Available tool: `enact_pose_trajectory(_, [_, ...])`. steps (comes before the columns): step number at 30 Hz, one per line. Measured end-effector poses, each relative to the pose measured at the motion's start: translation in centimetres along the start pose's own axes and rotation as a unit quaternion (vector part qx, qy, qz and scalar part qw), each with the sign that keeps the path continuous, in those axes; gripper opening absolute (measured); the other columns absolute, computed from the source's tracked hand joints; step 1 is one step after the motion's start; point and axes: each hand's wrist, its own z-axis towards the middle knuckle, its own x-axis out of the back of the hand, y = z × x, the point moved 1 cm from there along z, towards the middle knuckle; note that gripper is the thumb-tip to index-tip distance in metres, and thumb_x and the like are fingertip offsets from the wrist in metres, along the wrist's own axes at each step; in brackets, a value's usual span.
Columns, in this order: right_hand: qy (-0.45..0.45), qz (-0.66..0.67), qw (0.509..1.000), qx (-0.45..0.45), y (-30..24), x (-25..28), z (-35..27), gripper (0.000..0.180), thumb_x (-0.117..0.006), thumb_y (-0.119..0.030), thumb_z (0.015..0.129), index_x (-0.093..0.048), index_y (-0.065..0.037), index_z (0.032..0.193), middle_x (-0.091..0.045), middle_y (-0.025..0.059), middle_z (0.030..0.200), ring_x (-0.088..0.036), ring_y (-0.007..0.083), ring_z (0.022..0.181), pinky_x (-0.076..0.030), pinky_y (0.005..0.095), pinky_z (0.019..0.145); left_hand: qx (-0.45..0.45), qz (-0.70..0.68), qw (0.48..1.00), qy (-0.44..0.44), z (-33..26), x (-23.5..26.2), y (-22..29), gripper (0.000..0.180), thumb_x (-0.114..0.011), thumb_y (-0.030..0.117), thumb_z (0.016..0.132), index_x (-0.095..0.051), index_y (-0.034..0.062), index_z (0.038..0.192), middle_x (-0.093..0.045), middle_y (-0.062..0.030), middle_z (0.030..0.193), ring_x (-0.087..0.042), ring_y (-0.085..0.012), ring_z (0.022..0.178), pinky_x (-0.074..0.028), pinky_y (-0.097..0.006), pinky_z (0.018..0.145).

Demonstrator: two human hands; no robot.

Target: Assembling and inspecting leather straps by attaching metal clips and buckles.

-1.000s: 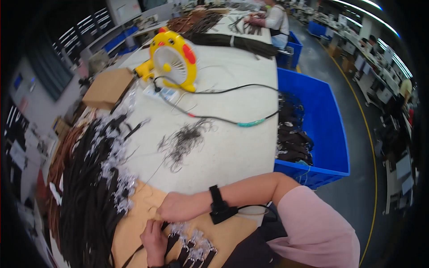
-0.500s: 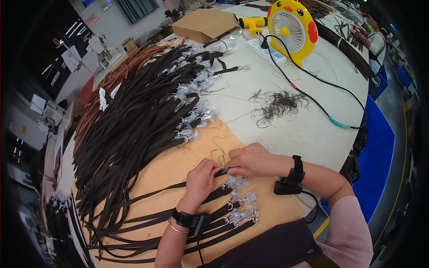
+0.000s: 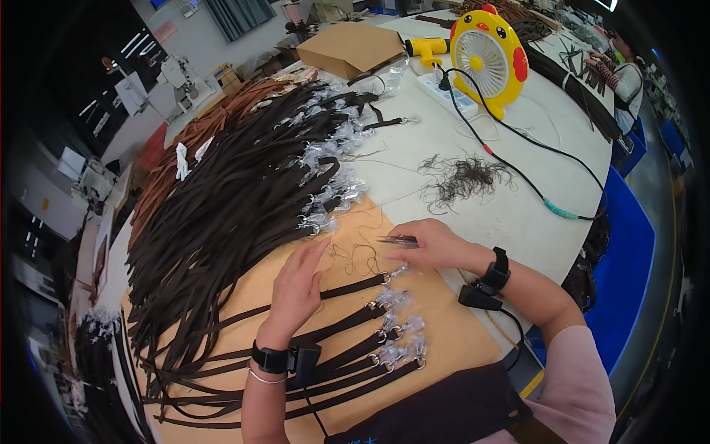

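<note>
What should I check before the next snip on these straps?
1. Thread snips in right hand: ok, pinched in the fingers.
2. Left hand steadying the work: ok, flat on the tan board.
3. Loose thread in front of the blades: ok, curled between the hands.
4. Nearest dark strap lying flat: ok.
5. Blades open: cannot tell, too small.
6. Fan cable away from the hands: ok.

Dark brown straps (image 3: 222, 222) (some tan (image 3: 185, 148)), yellow fan (image 3: 488, 52), blue bin (image 3: 629, 274), white tabletop (image 3: 518, 214)
</note>
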Motion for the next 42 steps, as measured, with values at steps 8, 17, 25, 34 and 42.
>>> enact_pose_trajectory(8, [0.012, -0.052, 0.944, 0.326, -3.9, -7.9, 5.2, 0.027, -0.052, -0.026, 0.100, -0.068, -0.009, 0.112, -0.066, 0.0101, 0.117, -0.059, 0.0287, 0.113, -0.046, 0.0414, 0.091, 0.119, 0.090, 0.989, 0.002, -6.3, 2.4, -2.6, 0.048, -0.068, -0.002, 0.079, -0.058, 0.0085, 0.125, -0.056, -0.0134, 0.123, -0.056, -0.0348, 0.115, -0.048, -0.040, 0.094])
enact_pose_trajectory(17, [0.017, -0.254, 0.931, 0.263, 1.8, -1.2, 2.3, 0.031, -0.056, -0.018, 0.094, -0.062, -0.012, 0.124, -0.061, 0.0096, 0.133, -0.056, 0.0263, 0.124, -0.043, 0.0465, 0.102, 0.099, 0.098, 0.989, 0.041, -8.9, 1.8, -3.9, 0.014, -0.071, 0.000, 0.077, -0.062, 0.0044, 0.086, -0.062, -0.0091, 0.089, -0.063, -0.0308, 0.084, -0.051, -0.038, 0.073])
enact_pose_trajectory(25, [0.041, -0.144, 0.981, 0.122, -0.9, 2.3, 1.3, 0.024, -0.057, -0.019, 0.096, -0.067, -0.006, 0.114, -0.067, 0.0157, 0.118, -0.067, 0.0310, 0.096, -0.054, 0.0407, 0.079, 0.096, 0.059, 0.991, 0.071, -8.9, 2.1, -3.7, 0.020, -0.062, -0.006, 0.080, -0.061, 0.0052, 0.097, -0.063, -0.0111, 0.092, -0.064, -0.0326, 0.087, -0.051, -0.040, 0.075])
enact_pose_trajectory(34, [-0.005, -0.152, 0.953, 0.262, 2.4, 1.2, -1.2, 0.027, -0.061, -0.001, 0.090, -0.067, -0.002, 0.116, -0.068, 0.0158, 0.118, -0.061, 0.0384, 0.115, -0.046, 0.0438, 0.097, 0.079, 0.064, 0.981, 0.162, -15.4, -0.8, -5.0, 0.031, -0.058, -0.003, 0.075, -0.069, 0.0031, 0.103, -0.057, -0.0132, 0.091, -0.060, -0.0328, 0.091, -0.051, -0.041, 0.079])
enact_pose_trajectory(42, [-0.150, -0.152, 0.946, 0.245, -0.2, 0.7, 0.3, 0.023, -0.055, -0.009, 0.097, -0.061, 0.000, 0.117, -0.064, 0.0187, 0.110, -0.060, 0.0348, 0.099, -0.047, 0.0375, 0.090, 0.117, 0.018, 0.971, 0.208, -15.6, -3.3, -6.0, 0.025, -0.064, 0.002, 0.080, -0.070, 0.0085, 0.103, -0.053, -0.0085, 0.098, -0.051, -0.0278, 0.101, -0.040, -0.038, 0.093])
